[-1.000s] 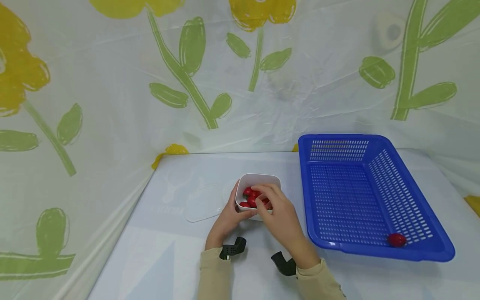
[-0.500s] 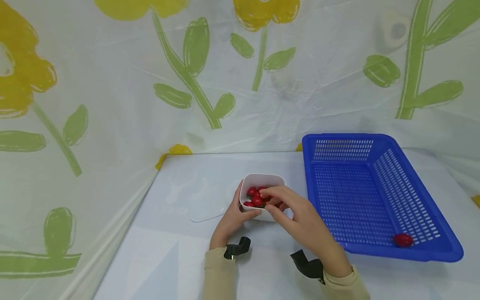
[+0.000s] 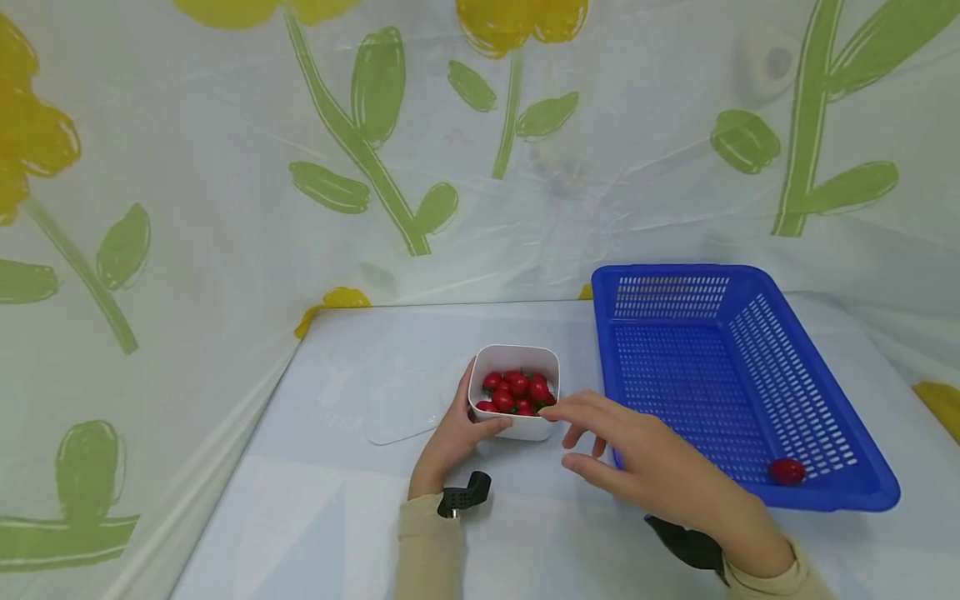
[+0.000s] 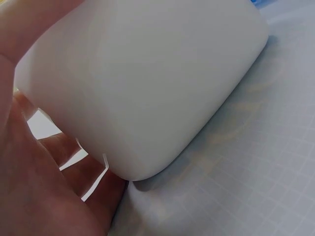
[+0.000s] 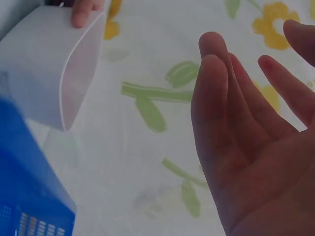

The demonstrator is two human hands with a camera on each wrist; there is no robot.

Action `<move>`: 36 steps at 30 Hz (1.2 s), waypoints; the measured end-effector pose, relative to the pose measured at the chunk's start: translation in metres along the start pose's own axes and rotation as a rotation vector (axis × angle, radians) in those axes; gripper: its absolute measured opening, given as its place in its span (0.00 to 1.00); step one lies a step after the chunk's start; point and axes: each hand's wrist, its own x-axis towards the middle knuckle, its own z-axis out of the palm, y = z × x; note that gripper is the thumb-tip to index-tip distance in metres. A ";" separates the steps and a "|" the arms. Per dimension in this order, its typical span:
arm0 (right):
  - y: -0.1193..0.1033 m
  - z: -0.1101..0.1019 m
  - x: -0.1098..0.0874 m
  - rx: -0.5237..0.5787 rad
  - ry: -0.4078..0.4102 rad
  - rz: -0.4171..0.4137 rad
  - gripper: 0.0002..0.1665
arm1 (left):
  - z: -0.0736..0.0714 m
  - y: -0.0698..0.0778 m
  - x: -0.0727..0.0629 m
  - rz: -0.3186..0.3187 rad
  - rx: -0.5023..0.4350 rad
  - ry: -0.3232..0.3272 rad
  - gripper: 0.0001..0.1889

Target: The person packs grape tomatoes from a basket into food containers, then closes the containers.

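A small white square tub (image 3: 529, 430) holds several red cherry tomatoes (image 3: 517, 384). My left hand (image 3: 450, 438) grips the tub from its left side, thumb at the near wall. Up close in the left wrist view, the fingers reach round and beneath the smooth white wall. Just right of the tub, over the near left part of the blue basket (image 3: 604, 350), hovers my right hand (image 3: 645, 454). Its fingers are loosely spread, and the right wrist view shows nothing between them. One cherry tomato (image 3: 787, 472) lies in the basket's near right corner.
A clear lid (image 3: 405, 408) lies flat on the table left of the tub. Behind the white table (image 3: 300, 500) hangs a curtain (image 3: 247, 167) printed with flowers, close along its far edge. Black wrist mounts stick out from both forearms.
My right hand has drawn back from inside the tub toward the lower right, its fingers spreading apart. My left hand keeps its grip on the tub. The view shifts slightly.
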 end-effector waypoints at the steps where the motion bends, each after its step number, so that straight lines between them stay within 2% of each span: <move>1: 0.001 -0.003 -0.001 -0.002 -0.034 0.015 0.24 | 0.000 0.000 0.000 0.001 -0.003 0.001 0.49; 5: 0.007 -0.015 -0.007 -0.032 -0.132 0.106 0.23 | -0.001 0.000 0.001 0.009 -0.009 -0.003 0.49; 8: 0.013 -0.022 -0.014 -0.096 -0.172 0.161 0.24 | 0.000 0.001 0.002 0.016 -0.013 -0.006 0.49; 16: 0.031 -0.040 -0.032 -0.216 -0.279 0.235 0.28 | -0.001 0.000 0.004 0.024 -0.009 0.018 0.49; 20: 0.048 -0.051 -0.041 -0.253 -0.283 0.253 0.29 | -0.001 -0.001 0.002 0.024 -0.010 0.013 0.49; 25: 0.070 -0.066 -0.050 -0.319 -0.236 0.207 0.26 | -0.002 -0.001 0.001 0.020 -0.008 0.013 0.49; 28: 0.082 -0.073 -0.053 -0.346 -0.234 0.201 0.24 | -0.002 -0.001 0.001 0.021 -0.011 0.016 0.49; 31: 0.095 -0.079 -0.055 -0.331 -0.289 0.245 0.25 | -0.001 -0.006 0.003 0.018 -0.017 0.024 0.49; 36: 0.119 -0.088 -0.061 -0.223 -0.353 0.285 0.25 | 0.000 -0.007 0.003 0.020 -0.032 0.025 0.49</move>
